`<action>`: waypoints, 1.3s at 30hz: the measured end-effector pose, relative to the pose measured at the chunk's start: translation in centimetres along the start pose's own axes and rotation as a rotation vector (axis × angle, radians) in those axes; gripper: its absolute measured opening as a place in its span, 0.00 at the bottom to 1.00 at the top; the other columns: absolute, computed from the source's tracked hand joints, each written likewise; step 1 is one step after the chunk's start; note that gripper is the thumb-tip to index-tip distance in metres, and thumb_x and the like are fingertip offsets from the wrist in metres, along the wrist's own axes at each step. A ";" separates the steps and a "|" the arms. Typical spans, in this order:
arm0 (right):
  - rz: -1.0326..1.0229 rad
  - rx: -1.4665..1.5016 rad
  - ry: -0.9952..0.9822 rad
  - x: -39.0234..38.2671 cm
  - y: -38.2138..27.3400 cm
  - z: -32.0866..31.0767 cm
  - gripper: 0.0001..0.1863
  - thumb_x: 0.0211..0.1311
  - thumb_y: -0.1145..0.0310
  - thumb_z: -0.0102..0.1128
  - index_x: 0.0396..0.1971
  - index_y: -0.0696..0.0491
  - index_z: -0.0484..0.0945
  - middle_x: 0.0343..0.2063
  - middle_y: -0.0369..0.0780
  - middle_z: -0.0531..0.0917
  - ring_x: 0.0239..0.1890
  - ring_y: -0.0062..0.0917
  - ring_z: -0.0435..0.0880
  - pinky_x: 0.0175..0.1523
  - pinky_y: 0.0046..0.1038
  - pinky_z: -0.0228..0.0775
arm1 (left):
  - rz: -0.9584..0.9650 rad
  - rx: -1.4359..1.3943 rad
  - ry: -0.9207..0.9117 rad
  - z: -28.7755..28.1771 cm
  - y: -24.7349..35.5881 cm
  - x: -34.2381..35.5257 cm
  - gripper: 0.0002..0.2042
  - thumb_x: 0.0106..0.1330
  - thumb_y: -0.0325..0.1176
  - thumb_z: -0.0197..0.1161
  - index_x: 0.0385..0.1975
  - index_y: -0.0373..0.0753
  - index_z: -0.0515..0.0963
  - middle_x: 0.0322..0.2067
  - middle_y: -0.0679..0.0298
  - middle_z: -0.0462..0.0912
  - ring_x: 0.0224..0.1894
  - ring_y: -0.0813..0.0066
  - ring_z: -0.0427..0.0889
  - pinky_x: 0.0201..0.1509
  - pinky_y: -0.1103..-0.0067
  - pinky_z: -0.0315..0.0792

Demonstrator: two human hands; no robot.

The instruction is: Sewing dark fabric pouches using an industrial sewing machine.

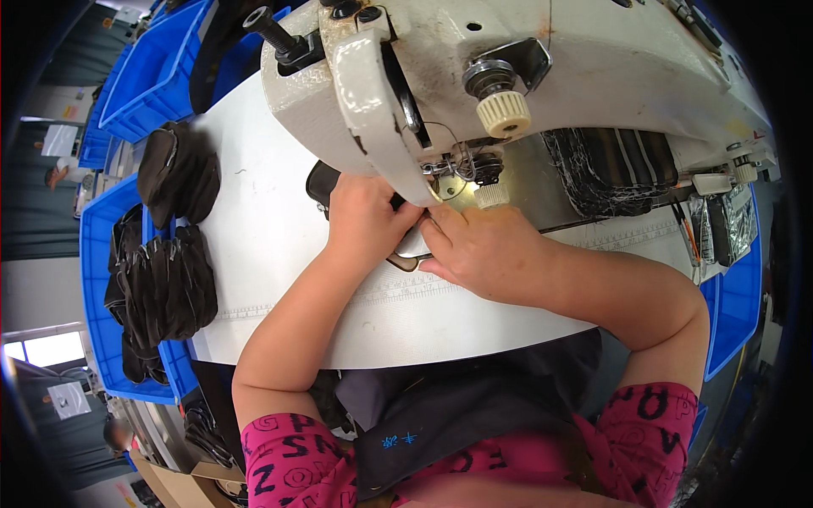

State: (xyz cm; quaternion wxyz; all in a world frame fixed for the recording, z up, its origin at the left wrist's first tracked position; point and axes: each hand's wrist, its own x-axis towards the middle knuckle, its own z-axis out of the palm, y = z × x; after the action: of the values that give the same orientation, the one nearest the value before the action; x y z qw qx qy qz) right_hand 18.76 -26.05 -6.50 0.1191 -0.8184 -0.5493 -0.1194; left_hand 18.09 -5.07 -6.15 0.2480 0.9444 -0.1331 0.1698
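Both my hands are at the front of a white sewing machine [377, 110], close below its needle area. My left hand [360, 220] is closed on a black fabric piece [320, 183], whose rounded end sticks out past the hand's left side. My right hand [487, 252] has its fingers bent and pinched on the near part of the same piece, beside the left thumb. A light, beige-edged flap [404, 262] shows under the fingers. The hands and the machine head hide most of the piece and the stitching spot.
Stacked dark fabric pieces [610, 169] lie under the machine arm at right, near tools and a plastic packet [732, 222]. Black pouches [174, 284] fill a blue bin [97, 279] at left. A printed ruler [381, 292] crosses the white table [271, 203].
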 end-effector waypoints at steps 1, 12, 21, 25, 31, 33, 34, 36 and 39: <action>-0.005 0.014 0.038 0.1 0.0 0.0 0.25 0.61 0.50 0.71 0.40 0.59 0.82 0.36 0.42 0.82 0.27 0.26 0.84 0.27 0.28 0.76 | 0.090 -0.002 0.030 0.1 -0.1 0.0 0.09 0.56 0.33 0.79 0.32 0.38 0.87 0.24 0.59 0.84 0.26 0.59 0.81 0.30 0.69 0.74; -0.017 0.068 0.034 0.3 0.2 -0.5 0.22 0.63 0.52 0.69 0.39 0.59 0.83 0.31 0.43 0.84 0.28 0.30 0.87 0.30 0.31 0.78 | 0.107 -0.009 -0.283 -3.4 0.4 0.2 0.16 0.55 0.23 0.72 0.45 0.42 0.88 0.34 0.61 0.85 0.38 0.58 0.84 0.42 0.67 0.77; -0.045 0.070 0.044 0.3 1.2 -0.7 0.22 0.64 0.52 0.69 0.40 0.59 0.83 0.43 0.48 0.86 0.32 0.31 0.88 0.31 0.32 0.80 | 0.224 0.168 -0.188 -2.6 1.1 -0.3 0.16 0.54 0.26 0.71 0.44 0.43 0.88 0.40 0.67 0.86 0.45 0.62 0.85 0.45 0.71 0.81; -0.056 0.089 0.034 0.4 1.3 -1.4 0.20 0.65 0.52 0.69 0.37 0.57 0.83 0.37 0.43 0.85 0.31 0.30 0.87 0.29 0.31 0.79 | 0.227 0.120 -0.167 -2.3 1.0 -0.5 0.18 0.56 0.25 0.70 0.49 0.45 0.88 0.40 0.66 0.85 0.42 0.61 0.84 0.44 0.67 0.79; -0.063 0.086 0.039 0.3 0.9 -1.3 0.19 0.64 0.53 0.69 0.35 0.56 0.83 0.31 0.40 0.82 0.29 0.28 0.86 0.27 0.31 0.78 | 0.238 0.162 -0.162 -1.9 2.5 -1.2 0.16 0.57 0.28 0.69 0.46 0.36 0.86 0.39 0.64 0.81 0.46 0.65 0.82 0.43 0.73 0.80; -0.060 0.078 0.023 0.4 0.8 -1.5 0.19 0.64 0.53 0.69 0.34 0.56 0.83 0.31 0.40 0.82 0.29 0.27 0.86 0.27 0.31 0.78 | 0.260 0.225 -0.160 -1.9 2.7 -1.3 0.16 0.58 0.29 0.68 0.46 0.34 0.85 0.37 0.65 0.80 0.44 0.67 0.80 0.40 0.74 0.78; -0.058 0.074 0.036 0.4 0.7 -1.6 0.17 0.63 0.55 0.69 0.34 0.56 0.83 0.31 0.40 0.82 0.29 0.27 0.86 0.27 0.30 0.78 | 0.260 0.223 -0.159 -1.9 2.7 -1.4 0.16 0.58 0.29 0.68 0.46 0.34 0.85 0.37 0.65 0.80 0.44 0.67 0.80 0.40 0.74 0.78; -0.056 0.069 0.048 0.4 0.7 -1.5 0.16 0.62 0.57 0.69 0.33 0.57 0.83 0.31 0.40 0.82 0.29 0.26 0.86 0.27 0.30 0.78 | 0.274 0.267 -0.151 -1.8 2.8 -1.4 0.17 0.58 0.30 0.68 0.47 0.34 0.85 0.37 0.66 0.79 0.43 0.69 0.80 0.39 0.75 0.77; -0.065 0.034 0.065 0.4 0.6 -1.3 0.11 0.57 0.64 0.67 0.32 0.57 0.82 0.32 0.41 0.83 0.28 0.26 0.86 0.26 0.30 0.78 | 0.285 0.308 -0.118 -1.4 2.8 -1.5 0.17 0.57 0.29 0.67 0.47 0.34 0.85 0.36 0.66 0.79 0.43 0.70 0.79 0.38 0.76 0.75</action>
State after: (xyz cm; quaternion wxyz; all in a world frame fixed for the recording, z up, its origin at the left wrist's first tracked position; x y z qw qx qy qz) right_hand 19.39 -26.40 -5.19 0.1468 -0.7936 -0.5736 -0.1403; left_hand 15.47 -6.48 -4.37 0.0659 0.9512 -0.2519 0.1658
